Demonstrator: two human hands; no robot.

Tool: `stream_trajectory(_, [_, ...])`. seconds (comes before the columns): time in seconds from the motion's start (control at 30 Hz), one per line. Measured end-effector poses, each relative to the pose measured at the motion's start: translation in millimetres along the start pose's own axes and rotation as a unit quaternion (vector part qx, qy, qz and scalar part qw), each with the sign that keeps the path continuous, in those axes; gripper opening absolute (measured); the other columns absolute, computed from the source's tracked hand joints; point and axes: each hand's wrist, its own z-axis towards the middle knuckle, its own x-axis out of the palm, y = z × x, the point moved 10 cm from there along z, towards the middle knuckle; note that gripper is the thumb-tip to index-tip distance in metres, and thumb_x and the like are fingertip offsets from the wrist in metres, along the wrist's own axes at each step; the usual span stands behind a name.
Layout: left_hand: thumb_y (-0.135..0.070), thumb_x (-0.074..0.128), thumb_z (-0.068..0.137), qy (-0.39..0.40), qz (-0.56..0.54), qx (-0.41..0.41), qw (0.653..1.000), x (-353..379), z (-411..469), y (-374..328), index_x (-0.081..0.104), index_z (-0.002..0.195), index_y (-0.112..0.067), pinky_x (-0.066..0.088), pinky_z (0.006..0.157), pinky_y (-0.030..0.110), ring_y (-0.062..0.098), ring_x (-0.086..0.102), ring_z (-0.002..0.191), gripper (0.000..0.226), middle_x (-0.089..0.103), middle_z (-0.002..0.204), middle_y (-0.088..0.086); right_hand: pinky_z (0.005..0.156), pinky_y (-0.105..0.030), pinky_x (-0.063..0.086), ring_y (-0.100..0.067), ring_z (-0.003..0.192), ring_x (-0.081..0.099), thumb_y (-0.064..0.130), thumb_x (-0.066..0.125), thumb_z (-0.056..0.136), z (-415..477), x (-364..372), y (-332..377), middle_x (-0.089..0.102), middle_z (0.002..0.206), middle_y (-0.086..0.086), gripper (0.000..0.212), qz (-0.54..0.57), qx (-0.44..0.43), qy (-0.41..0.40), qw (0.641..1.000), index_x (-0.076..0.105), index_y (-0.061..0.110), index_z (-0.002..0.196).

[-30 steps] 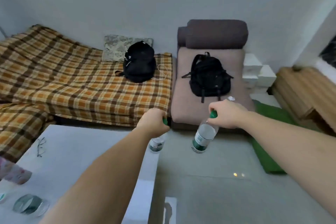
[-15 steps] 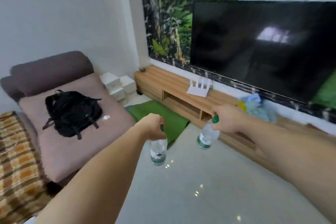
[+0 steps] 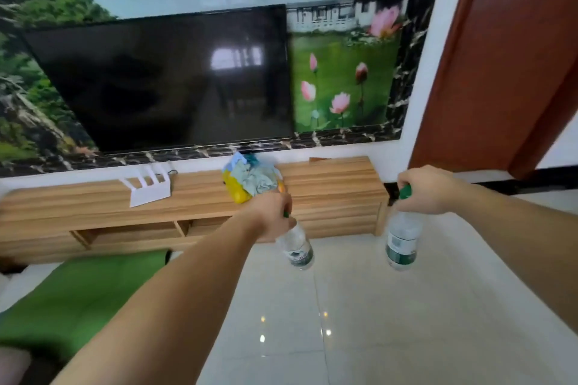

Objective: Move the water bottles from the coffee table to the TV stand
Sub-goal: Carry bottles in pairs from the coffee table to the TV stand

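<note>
Two clear plastic water bottles, the left bottle [image 3: 297, 248] and the right bottle [image 3: 402, 241], hang by their green caps over the glossy tiled floor [image 3: 359, 322], gripped by the left hand [image 3: 272, 217] and right hand [image 3: 430, 189]. The wood-grain TV stand [image 3: 328, 184] now fills the view squarely; earlier it ran obliquely.

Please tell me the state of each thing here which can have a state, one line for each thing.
left hand: shut on left bottle
right hand: shut on right bottle
left bottle: capped, hanging over the floor
right bottle: capped, hanging over the floor
television: off
TV stand: no bottle on it yet
</note>
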Motion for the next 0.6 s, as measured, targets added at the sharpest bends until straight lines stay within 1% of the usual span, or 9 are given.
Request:
stream_trajectory(0.1, [-0.028, 0.057, 0.081, -0.002, 0.004, 0.081, 0.997, 5, 27, -56, 0.055, 0.096, -0.020, 0.044, 0.072, 0.032, 0.026, 0.054, 0.083, 0.017, 0.050, 0.095, 0.003, 0.055, -0.031, 0.044, -0.015, 0.070, 0.055, 0.047, 0.063, 0.070, -21, -9, -51, 0.059, 0.078, 0.001, 0.022, 0.027, 0.040, -0.001, 0.999, 0.058, 0.026, 0.076])
stream_trajectory(0.17, [-0.030, 0.054, 0.082, 0.009, 0.023, 0.114, 0.993, 5, 44, -88, 0.054, 0.094, -0.023, 0.046, 0.074, 0.035, 0.026, 0.054, 0.083, 0.014, 0.048, 0.095, 0.002, 0.055, -0.032, 0.043, -0.017, 0.070, 0.057, 0.045, 0.062, 0.069, -30, -15, -75, 0.059, 0.076, 0.000, 0.019, 0.031, 0.050, 0.000, 0.998, 0.057, 0.026, 0.071])
stream_trajectory(0.23, [-0.030, 0.056, 0.082, 0.018, 0.043, 0.147, 0.988, 0, 58, -120, 0.052, 0.085, -0.025, 0.046, 0.070, 0.034, 0.024, 0.053, 0.080, 0.007, 0.048, 0.091, 0.001, 0.057, -0.035, 0.047, -0.018, 0.070, 0.058, 0.045, 0.062, 0.069, -34, -28, -93, 0.061, 0.077, 0.001, 0.020, 0.026, 0.059, -0.008, 0.998, 0.059, 0.026, 0.073])
stream_trajectory(0.3, [-0.028, 0.058, 0.080, 0.028, 0.066, 0.169, 0.983, -6, 70, -144, 0.053, 0.080, -0.023, 0.045, 0.065, 0.032, 0.022, 0.052, 0.077, 0.008, 0.052, 0.087, 0.000, 0.055, -0.033, 0.046, -0.016, 0.069, 0.058, 0.047, 0.063, 0.069, -33, -45, -106, 0.062, 0.078, 0.002, 0.022, 0.017, 0.068, -0.022, 0.997, 0.061, 0.026, 0.077])
stream_trajectory(0.4, [-0.027, 0.057, 0.079, 0.042, 0.095, 0.172, 0.980, -9, 86, -161, 0.057, 0.079, -0.022, 0.050, 0.065, 0.035, 0.022, 0.054, 0.076, 0.006, 0.057, 0.085, 0.000, 0.048, -0.028, 0.038, -0.013, 0.063, 0.054, 0.045, 0.064, 0.073, -24, -59, -112, 0.059, 0.074, 0.003, 0.020, 0.006, 0.058, -0.032, 0.998, 0.058, 0.027, 0.074])
stream_trajectory(0.47, [-0.027, 0.058, 0.079, 0.044, 0.104, 0.167, 0.979, -8, 97, -163, 0.057, 0.081, -0.023, 0.049, 0.064, 0.034, 0.021, 0.053, 0.076, 0.004, 0.057, 0.085, -0.001, 0.047, -0.028, 0.038, -0.012, 0.062, 0.053, 0.044, 0.064, 0.073, -13, -61, -114, 0.058, 0.073, 0.003, 0.019, 0.009, 0.051, -0.030, 0.998, 0.054, 0.028, 0.072])
stream_trajectory(0.6, [-0.029, 0.060, 0.078, 0.053, 0.110, 0.160, 0.979, -4, 126, -155, 0.056, 0.081, -0.027, 0.050, 0.066, 0.034, 0.020, 0.054, 0.078, 0.005, 0.056, 0.086, -0.002, 0.049, -0.028, 0.039, -0.014, 0.064, 0.054, 0.049, 0.065, 0.070, 21, -57, -120, 0.059, 0.075, 0.003, 0.023, 0.016, 0.043, -0.024, 0.999, 0.054, 0.029, 0.072])
